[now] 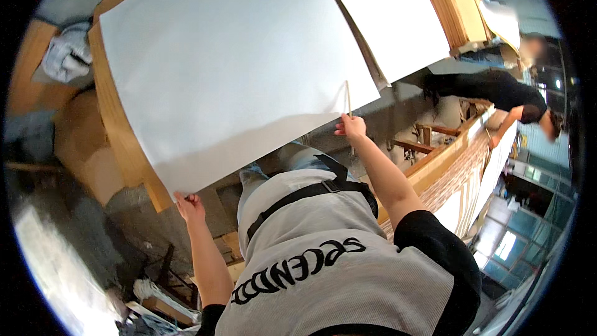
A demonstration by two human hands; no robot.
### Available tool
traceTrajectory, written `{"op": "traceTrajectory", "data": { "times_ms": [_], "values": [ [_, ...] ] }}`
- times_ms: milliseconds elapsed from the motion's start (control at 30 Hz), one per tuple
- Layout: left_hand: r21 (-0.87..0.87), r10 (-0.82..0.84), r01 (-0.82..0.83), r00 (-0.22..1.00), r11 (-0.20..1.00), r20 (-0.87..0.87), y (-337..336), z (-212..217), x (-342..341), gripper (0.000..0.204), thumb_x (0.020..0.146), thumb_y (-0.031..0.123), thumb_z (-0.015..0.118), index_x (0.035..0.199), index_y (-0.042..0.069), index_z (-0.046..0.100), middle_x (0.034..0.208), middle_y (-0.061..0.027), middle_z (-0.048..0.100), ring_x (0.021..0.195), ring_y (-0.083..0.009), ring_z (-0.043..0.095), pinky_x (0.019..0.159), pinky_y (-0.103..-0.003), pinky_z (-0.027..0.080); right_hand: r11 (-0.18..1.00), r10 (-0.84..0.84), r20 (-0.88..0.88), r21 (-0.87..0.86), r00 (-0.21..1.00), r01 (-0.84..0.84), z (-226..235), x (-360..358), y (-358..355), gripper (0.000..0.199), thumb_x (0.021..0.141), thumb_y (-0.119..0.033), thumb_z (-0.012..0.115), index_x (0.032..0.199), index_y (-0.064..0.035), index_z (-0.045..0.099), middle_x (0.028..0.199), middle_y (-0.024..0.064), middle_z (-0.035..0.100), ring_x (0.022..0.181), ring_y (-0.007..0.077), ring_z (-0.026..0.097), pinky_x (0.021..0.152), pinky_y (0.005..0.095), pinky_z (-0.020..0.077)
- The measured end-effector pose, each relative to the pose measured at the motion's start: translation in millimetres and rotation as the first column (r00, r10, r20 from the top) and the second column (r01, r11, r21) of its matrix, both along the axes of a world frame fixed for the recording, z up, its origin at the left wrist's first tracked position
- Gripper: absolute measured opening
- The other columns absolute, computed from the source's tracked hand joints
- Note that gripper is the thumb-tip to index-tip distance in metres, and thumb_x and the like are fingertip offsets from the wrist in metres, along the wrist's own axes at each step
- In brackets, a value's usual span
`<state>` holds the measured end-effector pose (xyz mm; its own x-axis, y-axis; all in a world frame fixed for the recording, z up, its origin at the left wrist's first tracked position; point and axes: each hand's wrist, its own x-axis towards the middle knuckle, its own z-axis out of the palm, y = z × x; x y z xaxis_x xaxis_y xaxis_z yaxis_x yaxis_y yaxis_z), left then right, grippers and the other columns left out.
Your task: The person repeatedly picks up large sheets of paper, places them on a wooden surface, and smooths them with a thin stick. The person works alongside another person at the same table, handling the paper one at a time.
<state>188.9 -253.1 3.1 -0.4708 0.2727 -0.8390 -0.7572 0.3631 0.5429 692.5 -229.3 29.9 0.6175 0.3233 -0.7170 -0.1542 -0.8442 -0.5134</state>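
Note:
A large white sheet (236, 68) lies before me over a stack of brown boards (115, 99). At its near left corner, my left hand (191, 206) is closed, with thumb and fingers pinching the corner. Further right along the near edge, my right hand (352, 127) pinches the sheet's edge between thumb and curled fingers. Just above the right hand stands a thin tan strip (348, 94); whether the fingers also hold it I cannot tell. A shadow runs along the sheet's near edge.
A second white sheet (392, 18) lies beyond a narrow dark gap. Stacked boards (451, 6) stand at the far right. A wooden frame (429, 143) and long panels are to my right, where another person (497, 87) bends over. Crumpled pale cloth (67, 53) lies far left.

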Motion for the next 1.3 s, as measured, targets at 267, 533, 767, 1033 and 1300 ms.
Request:
{"op": "traceTrajectory", "data": {
  "times_ms": [267, 533, 767, 1033, 1300],
  "values": [
    [0.048, -0.006, 0.006, 1.000, 0.999, -0.001, 6, 1, -4, 0.024, 0.085, 0.031, 0.052, 0.086, 0.009, 0.042, 0.061, -0.0027, 0.040, 0.049, -0.0136, 0.034, 0.040, -0.027, 0.031, 0.997, 0.073, 0.015, 0.030, 0.997, -0.073, -11, 2, 7, 0.028, 0.084, -0.021, 0.049, 0.081, 0.0063, 0.056, 0.066, 0.0095, 0.059, 0.045, 0.0178, 0.056, 0.043, 0.0284, 0.0479],
    [0.060, -0.074, 0.063, 0.979, 0.996, 0.190, 5, 0, 1, 0.025, 0.086, 0.031, 0.050, 0.089, 0.006, 0.048, 0.065, -0.0023, 0.046, 0.046, -0.0119, 0.033, 0.039, -0.026, 0.028, 0.981, -0.068, -0.248, 0.161, 0.966, 0.110, -3, 5, -7, 0.023, 0.081, -0.029, 0.056, 0.078, -0.0060, 0.054, 0.066, 0.0011, 0.057, 0.046, 0.0085, 0.050, 0.036, 0.0205, 0.0310],
    [0.048, -0.286, 0.282, 0.943, 0.958, 0.169, 31, 21, 46, 0.021, 0.083, 0.027, 0.053, 0.086, 0.007, 0.050, 0.062, -0.0031, 0.044, 0.044, -0.0122, 0.032, 0.038, -0.025, 0.026, 0.965, -0.096, -0.476, 0.172, 0.874, 0.200, -4, 6, -2, 0.029, 0.076, -0.036, 0.062, 0.080, -0.0091, 0.053, 0.067, 0.0014, 0.057, 0.042, 0.0067, 0.046, 0.033, 0.0172, 0.0255],
    [-0.102, -0.471, 0.460, 0.869, 0.882, -0.149, 80, 111, 60, 0.037, 0.076, 0.035, 0.059, 0.103, 0.011, 0.052, 0.083, -0.0038, 0.053, 0.058, -0.0143, 0.042, 0.043, -0.025, 0.031, 0.966, 0.238, -0.196, 0.152, 0.951, -0.211, 2, 25, 10, 0.039, 0.078, -0.042, 0.057, 0.068, -0.0045, 0.061, 0.055, 0.0045, 0.058, 0.047, 0.0125, 0.055, 0.045, 0.0268, 0.0448],
    [0.204, -0.550, 0.838, 0.497, 0.506, -0.671, 210, 301, 194, 0.047, 0.081, 0.034, 0.052, 0.116, 0.003, 0.045, 0.112, -0.0112, 0.051, 0.095, -0.0235, 0.051, 0.080, -0.032, 0.041, 0.862, 0.252, -0.290, 0.501, 0.923, -0.078, 66, 36, 22, 0.043, 0.079, -0.037, 0.056, 0.059, 0.0003, 0.057, 0.054, 0.0067, 0.056, 0.044, 0.0145, 0.053, 0.042, 0.0267, 0.0414]
  ]
}}
